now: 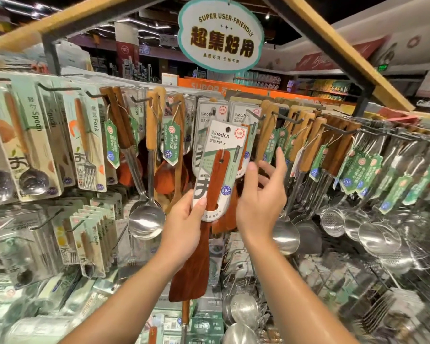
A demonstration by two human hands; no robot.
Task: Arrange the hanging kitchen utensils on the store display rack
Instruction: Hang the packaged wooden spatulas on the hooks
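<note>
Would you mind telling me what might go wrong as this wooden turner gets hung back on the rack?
1. The left hand pinches only the lower edge of the wooden turner card, so the heavy blade could swing or slip from that grip.
2. The card's hole is off any hook; the open right hand may miss guiding it.
3. Crowded tags nearby could snag.

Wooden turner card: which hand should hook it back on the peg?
Probably left. The left hand already grips the wooden turner card at its lower edge; the right hand is open beside it, holding nothing.
</note>
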